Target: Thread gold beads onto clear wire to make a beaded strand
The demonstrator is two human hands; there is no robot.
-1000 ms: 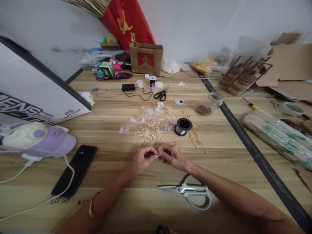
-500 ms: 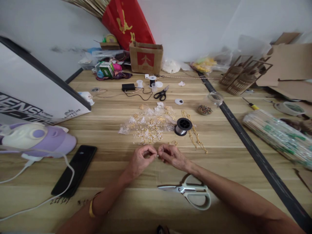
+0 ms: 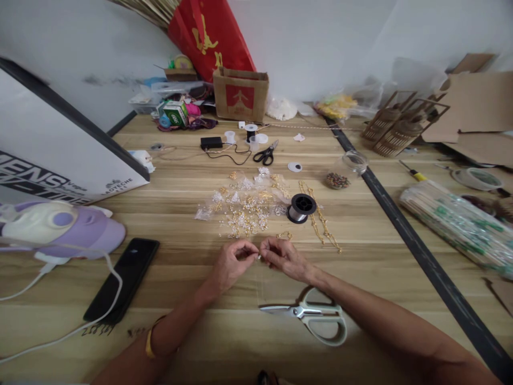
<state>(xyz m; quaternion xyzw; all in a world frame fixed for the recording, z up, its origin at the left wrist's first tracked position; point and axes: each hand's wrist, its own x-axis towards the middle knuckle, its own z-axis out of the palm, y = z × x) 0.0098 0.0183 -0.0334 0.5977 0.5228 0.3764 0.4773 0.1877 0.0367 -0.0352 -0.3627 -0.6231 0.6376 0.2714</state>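
Observation:
My left hand [image 3: 236, 261] and my right hand [image 3: 282, 258] meet fingertip to fingertip over the table, each closed in a pinch. A small shiny bead [image 3: 259, 257] shows between the fingertips. Faint clear thread [image 3: 257, 280] hangs below them toward the table; the fingers partly hide how it is held. Just beyond the hands lies a spread of small gold and silver beads and findings [image 3: 244, 216], some in clear bags. A black spool of thin wire or line [image 3: 301, 208] stands to their right, beside a gold chain [image 3: 319, 219]. Scissors with pale handles [image 3: 302, 313] lie near my right forearm.
A black phone [image 3: 122, 280] and a purple-and-white device [image 3: 64, 230] with a white cable lie left. Black scissors [image 3: 265, 154] and an open jar of beads [image 3: 345, 170] sit farther back. Wrapped sticks [image 3: 457, 222] lie right; a paper bag [image 3: 240, 96] stands at the wall.
The hands keep almost the same place and pinch. The small bead between the fingertips shows a little more clearly now.

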